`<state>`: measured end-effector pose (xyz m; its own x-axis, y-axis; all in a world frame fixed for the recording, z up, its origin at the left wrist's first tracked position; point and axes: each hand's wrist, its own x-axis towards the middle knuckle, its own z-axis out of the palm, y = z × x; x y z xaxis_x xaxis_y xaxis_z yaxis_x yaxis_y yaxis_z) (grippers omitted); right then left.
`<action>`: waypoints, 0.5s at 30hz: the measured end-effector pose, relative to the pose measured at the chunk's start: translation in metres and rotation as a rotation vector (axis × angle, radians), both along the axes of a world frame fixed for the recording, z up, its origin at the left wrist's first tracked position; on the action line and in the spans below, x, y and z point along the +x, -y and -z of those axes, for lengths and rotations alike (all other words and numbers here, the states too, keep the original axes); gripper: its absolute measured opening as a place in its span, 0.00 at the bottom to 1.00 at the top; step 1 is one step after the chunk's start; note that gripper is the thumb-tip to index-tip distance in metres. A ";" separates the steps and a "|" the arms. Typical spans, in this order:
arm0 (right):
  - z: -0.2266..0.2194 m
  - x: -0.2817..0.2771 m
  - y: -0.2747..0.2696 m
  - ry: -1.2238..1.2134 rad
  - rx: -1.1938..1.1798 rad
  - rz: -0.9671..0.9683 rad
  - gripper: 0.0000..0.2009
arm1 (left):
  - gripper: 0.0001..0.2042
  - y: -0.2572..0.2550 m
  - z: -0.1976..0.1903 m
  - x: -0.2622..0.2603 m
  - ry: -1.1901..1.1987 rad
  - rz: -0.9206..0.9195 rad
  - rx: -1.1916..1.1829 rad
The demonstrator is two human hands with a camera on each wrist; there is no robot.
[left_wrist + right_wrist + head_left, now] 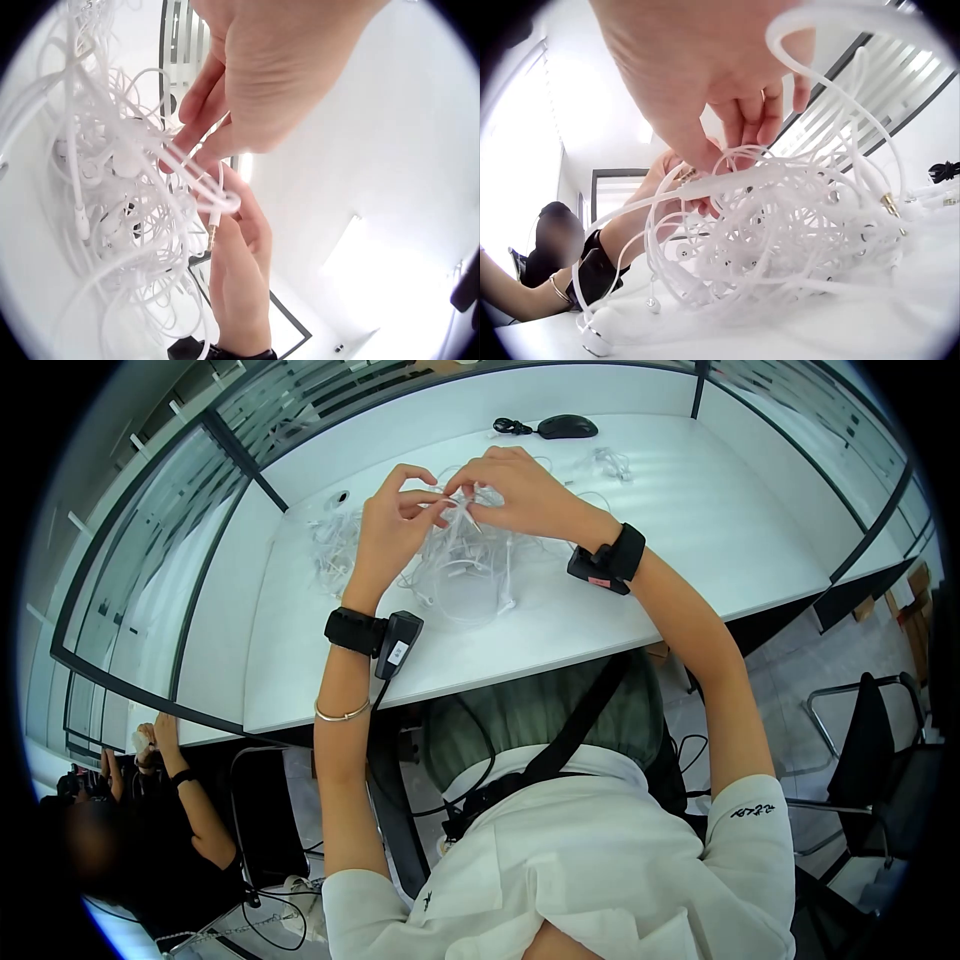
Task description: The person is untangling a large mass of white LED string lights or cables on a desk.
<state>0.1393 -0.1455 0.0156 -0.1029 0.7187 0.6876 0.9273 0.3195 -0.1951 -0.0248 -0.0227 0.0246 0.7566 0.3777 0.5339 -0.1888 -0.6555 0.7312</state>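
Both hands meet above a large tangle of white earphone cables (465,565) on the desk. The left hand (395,525) pinches white cable between thumb and fingers; in the left wrist view the left hand (277,75) has strands at its fingertips. Close beside it, the right hand (530,495) pinches cable near a metal-tipped plug (213,232). From the right wrist, the right hand (705,75) reaches down into the tangle (765,240), its fingertips partly hidden by loops. A second plug (889,202) hangs at the right of that view.
A black mouse (568,427) with its coiled cord lies at the back of the white desk (700,550). A small cable bundle (610,463) is at the right, more white cables (335,545) at the left. Low partitions edge the desk. Another person (200,810) is at the lower left.
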 end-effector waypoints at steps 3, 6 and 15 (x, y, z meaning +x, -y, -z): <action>-0.005 0.000 0.006 -0.013 -0.063 0.002 0.09 | 0.10 -0.007 0.000 -0.001 0.107 -0.091 0.039; -0.007 -0.001 0.012 0.011 -0.120 -0.061 0.09 | 0.09 -0.014 0.000 -0.001 0.188 -0.130 -0.031; -0.014 -0.003 0.014 -0.170 -0.263 -0.069 0.09 | 0.08 -0.011 -0.004 -0.004 0.195 -0.144 -0.064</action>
